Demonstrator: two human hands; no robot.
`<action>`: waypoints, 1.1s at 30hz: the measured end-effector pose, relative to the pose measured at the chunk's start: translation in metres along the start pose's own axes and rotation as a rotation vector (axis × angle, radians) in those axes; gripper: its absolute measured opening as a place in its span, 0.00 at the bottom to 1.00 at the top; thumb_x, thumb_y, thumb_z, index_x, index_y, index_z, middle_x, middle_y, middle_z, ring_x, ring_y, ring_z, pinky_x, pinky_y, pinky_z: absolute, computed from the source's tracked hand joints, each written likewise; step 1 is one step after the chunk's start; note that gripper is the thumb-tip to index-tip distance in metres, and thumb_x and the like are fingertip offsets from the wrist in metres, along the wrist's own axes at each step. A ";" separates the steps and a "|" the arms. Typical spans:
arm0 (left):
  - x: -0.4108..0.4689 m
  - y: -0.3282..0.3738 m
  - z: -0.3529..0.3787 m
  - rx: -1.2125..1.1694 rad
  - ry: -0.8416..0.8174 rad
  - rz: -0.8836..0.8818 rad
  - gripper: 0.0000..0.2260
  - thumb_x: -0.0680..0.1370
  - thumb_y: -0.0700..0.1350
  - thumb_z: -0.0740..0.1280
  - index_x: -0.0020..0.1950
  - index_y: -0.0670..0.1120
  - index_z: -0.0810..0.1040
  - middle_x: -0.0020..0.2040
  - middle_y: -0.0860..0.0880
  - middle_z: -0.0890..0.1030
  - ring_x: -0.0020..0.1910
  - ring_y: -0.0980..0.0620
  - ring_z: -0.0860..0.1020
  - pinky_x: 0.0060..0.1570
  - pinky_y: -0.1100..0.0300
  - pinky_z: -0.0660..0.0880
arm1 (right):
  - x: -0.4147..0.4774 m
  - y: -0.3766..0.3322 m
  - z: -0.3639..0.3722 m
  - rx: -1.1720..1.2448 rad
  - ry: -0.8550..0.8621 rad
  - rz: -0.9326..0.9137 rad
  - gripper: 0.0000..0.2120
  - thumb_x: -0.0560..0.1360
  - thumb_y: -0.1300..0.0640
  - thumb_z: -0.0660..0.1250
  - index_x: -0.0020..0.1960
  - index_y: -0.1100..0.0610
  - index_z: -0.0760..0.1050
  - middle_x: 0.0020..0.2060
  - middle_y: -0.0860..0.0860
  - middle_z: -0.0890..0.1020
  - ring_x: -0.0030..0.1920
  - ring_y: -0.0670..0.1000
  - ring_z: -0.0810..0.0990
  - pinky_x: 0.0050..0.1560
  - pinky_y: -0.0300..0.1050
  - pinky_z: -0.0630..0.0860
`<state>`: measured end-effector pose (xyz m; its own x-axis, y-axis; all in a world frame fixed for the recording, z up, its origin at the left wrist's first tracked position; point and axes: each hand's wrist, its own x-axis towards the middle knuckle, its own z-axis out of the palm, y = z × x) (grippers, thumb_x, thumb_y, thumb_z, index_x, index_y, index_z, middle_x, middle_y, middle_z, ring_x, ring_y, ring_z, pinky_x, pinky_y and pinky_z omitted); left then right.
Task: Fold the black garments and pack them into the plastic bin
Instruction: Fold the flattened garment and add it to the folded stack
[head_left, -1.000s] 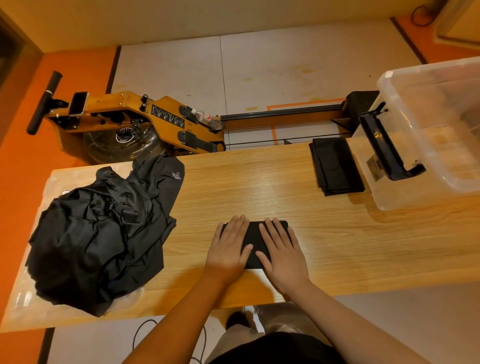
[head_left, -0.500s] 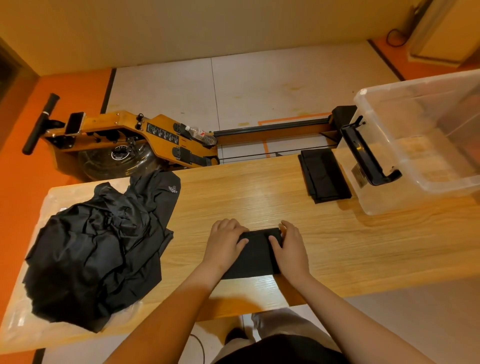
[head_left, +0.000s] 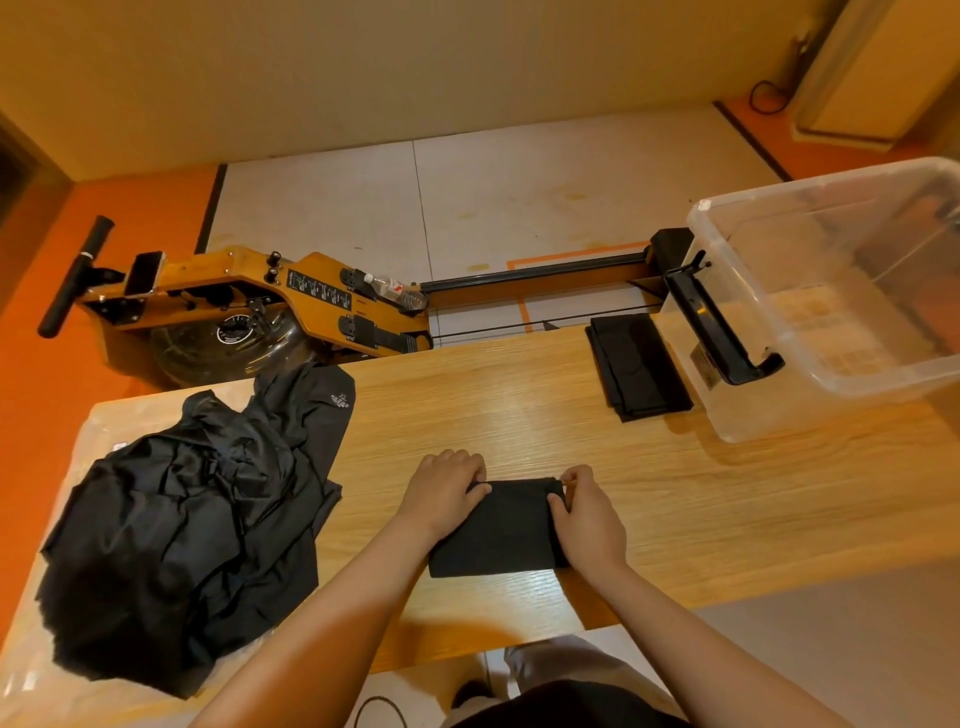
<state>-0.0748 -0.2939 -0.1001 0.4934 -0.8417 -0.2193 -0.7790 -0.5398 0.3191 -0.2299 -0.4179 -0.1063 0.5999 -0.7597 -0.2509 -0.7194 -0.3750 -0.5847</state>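
Palms lift off: left hand (head_left: 445, 489) and right hand (head_left: 588, 515) now pinch the folded garment (head_left: 498, 532) between them, likely bound for the plastic bin (head_left: 753, 410).

Warm yellow light throughout. Plain tan wall (head_left: 415, 67) at the far side. Floor (head_left: 519, 208) of pale square panels, stained in spots, bordered by orange flooring (head_left: 41, 395) on the left and far right. Orange tape outline (head_left: 571, 255) on the pale panels. Long wooden table (head_left: 519, 405), light grain, in the foreground. Behind it a wooden rowing machine (head_left: 249, 301) lies along the floor: black handle bar (head_left: 75, 278) at left, round water tank (head_left: 228, 343) below, long rail (head_left: 535, 270) running right. A plastic bottle (head_left: 393, 289) rests on it. Black cable (head_left: 766, 96) loops by a pale cabinet (head_left: 872, 67) in the corner.
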 end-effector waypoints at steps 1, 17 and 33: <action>-0.001 0.000 0.002 -0.006 0.028 0.004 0.10 0.81 0.52 0.59 0.56 0.49 0.74 0.53 0.51 0.77 0.56 0.50 0.73 0.54 0.57 0.64 | -0.001 -0.001 -0.001 0.008 0.026 -0.014 0.12 0.78 0.53 0.63 0.59 0.54 0.68 0.48 0.49 0.78 0.48 0.50 0.77 0.40 0.48 0.76; -0.053 0.015 0.051 0.055 -0.014 -0.122 0.27 0.83 0.56 0.41 0.76 0.43 0.62 0.75 0.47 0.65 0.75 0.51 0.60 0.70 0.48 0.55 | -0.012 0.012 0.036 -0.470 -0.202 -0.609 0.28 0.82 0.42 0.43 0.76 0.56 0.60 0.75 0.52 0.62 0.76 0.51 0.57 0.73 0.49 0.53; 0.005 0.018 -0.015 0.125 -0.326 0.012 0.14 0.76 0.48 0.68 0.61 0.47 0.75 0.59 0.47 0.74 0.61 0.47 0.70 0.55 0.56 0.65 | 0.021 -0.022 0.000 -0.498 -0.376 -0.576 0.16 0.75 0.55 0.63 0.61 0.59 0.75 0.56 0.54 0.74 0.60 0.54 0.68 0.56 0.45 0.65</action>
<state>-0.0804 -0.3078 -0.0818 0.3505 -0.7883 -0.5057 -0.8351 -0.5074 0.2123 -0.2018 -0.4260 -0.0988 0.9328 -0.1844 -0.3098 -0.2835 -0.9059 -0.3145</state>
